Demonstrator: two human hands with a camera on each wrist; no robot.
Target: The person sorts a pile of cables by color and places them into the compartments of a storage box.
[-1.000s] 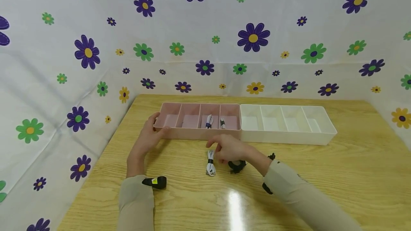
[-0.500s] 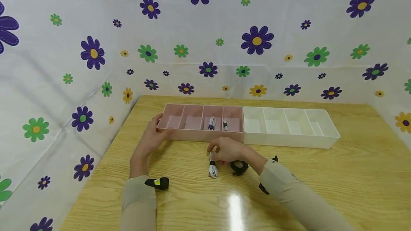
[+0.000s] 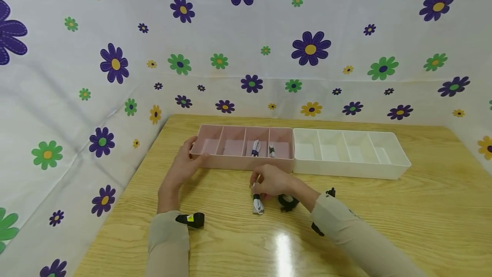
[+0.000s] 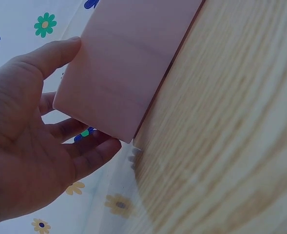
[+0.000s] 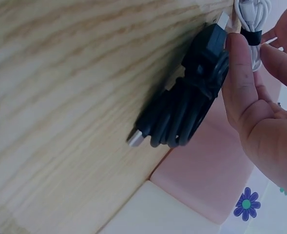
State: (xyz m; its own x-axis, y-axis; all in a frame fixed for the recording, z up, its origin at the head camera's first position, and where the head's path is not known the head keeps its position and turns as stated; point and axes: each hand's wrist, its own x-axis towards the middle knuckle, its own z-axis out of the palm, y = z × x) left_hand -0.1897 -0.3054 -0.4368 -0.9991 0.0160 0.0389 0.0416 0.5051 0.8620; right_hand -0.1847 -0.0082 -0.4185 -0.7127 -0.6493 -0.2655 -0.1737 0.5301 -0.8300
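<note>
In the head view my left hand (image 3: pixel 183 168) grips the left end of a pink divided organizer box (image 3: pixel 234 162). The left wrist view has the thumb on the box's edge and the fingers (image 4: pixel 97 158) bent around its end corner. In front of the pink box, my right hand (image 3: pixel 272 181) pinches a white cable (image 3: pixel 258 205), folded into a bundle with a black strap, low over the wooden table. The right wrist view puts this white cable (image 5: pixel 253 19) between thumb and fingers. Beside that hand lies a coiled black cable (image 3: pixel 288 203) with metal plugs.
A white divided organizer box (image 3: pixel 349 168) stands end to end with the pink one. Two bundled white cables (image 3: pixel 255 148) sit in the pink box's two right compartments, one in each. A flower-print cloth (image 3: pixel 230 25) hangs behind the wooden table (image 3: pixel 223 243).
My right hand has come down onto the white cable and taken hold of it. The cable has tilted slightly in the grip. My left hand stays on the pink box; the head view has shifted slightly.
</note>
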